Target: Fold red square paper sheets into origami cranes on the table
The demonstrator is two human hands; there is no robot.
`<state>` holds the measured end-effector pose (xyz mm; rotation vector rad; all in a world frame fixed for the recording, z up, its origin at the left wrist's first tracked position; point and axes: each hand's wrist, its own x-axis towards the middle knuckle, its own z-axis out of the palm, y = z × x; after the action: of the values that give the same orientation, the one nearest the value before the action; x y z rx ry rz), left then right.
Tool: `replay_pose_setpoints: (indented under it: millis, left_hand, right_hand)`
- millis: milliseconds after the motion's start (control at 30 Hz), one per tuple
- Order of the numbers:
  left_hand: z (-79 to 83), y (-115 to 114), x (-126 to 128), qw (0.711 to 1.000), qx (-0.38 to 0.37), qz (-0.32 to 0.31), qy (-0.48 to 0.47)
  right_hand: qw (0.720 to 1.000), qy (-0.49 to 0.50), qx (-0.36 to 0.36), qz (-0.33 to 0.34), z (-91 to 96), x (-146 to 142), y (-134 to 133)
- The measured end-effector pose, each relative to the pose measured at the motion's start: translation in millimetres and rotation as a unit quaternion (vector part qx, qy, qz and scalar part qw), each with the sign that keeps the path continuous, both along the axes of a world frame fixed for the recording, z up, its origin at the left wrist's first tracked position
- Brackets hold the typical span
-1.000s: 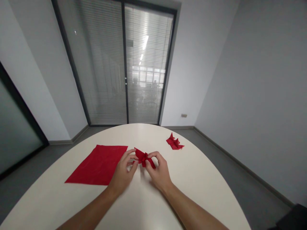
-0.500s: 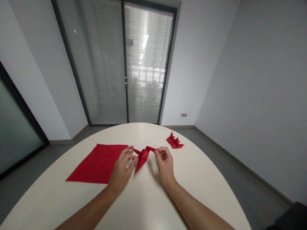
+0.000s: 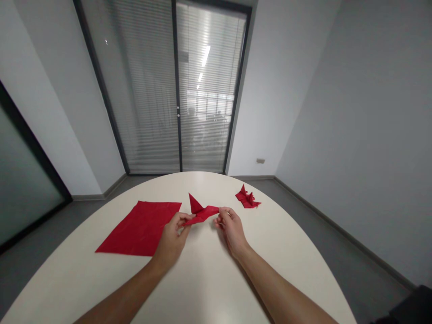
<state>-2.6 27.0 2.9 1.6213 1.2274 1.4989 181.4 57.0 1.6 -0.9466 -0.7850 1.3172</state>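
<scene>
Between my hands is a folded red origami figure (image 3: pixel 202 213), raised over the table, with one pointed flap standing up on its left. My left hand (image 3: pixel 175 234) is closed on its left end, thumb below and fingertips above. With thumb and forefinger my right hand (image 3: pixel 231 227) pinches the tip at its right end. A flat red sheet of paper (image 3: pixel 140 229) with faint creases lies left of the figure, partly behind my left hand. Further back on the right rest red folded paper pieces (image 3: pixel 248 198) with upright points; whether they are separate is hard to tell.
The round cream table (image 3: pixel 209 279) carries all the paper, its curved edge running close behind the folded pieces. Beyond it stand a glass partition with blinds (image 3: pixel 148 112) and grey walls (image 3: pixel 364 135). A dark object (image 3: pixel 410 308) is at the lower right.
The origami figure has been turned: its pointed flap, hanging down before, now stands up. Both hands keep hold of its ends, and the right fingers have shifted slightly. The view has moved a little.
</scene>
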Motion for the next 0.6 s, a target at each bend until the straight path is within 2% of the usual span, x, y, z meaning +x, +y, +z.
replay_pose_setpoints:
  millis: [100,333,367,433,500,600]
  left_hand:
    - [-3.0,1,0,1.0,0.004,0.0,-0.026]
    - [-4.2,7,-1,0.99,0.011,0.049,-0.135]
    - [-3.6,7,-1,0.989,0.01,0.052,-0.139]
    - [-2.9,6,-2,0.99,0.007,0.058,-0.13]
    - [-3.1,4,-3,0.993,0.003,0.061,-0.1]
    - [-3.9,1,-3,0.997,0.003,0.062,-0.045]
  right_hand:
    - [1.0,0.009,0.003,0.022,1.3,2,-1]
    - [0.993,-0.009,0.047,0.11,3.1,7,-1]
    - [0.993,-0.03,0.057,0.099,1.7,7,0]
    - [0.989,-0.108,0.097,0.032,-1.4,8,1]
    - [0.958,-0.231,0.16,-0.054,-2.5,8,-3]
    - [0.875,-0.406,0.244,-0.099,2.5,4,-14]
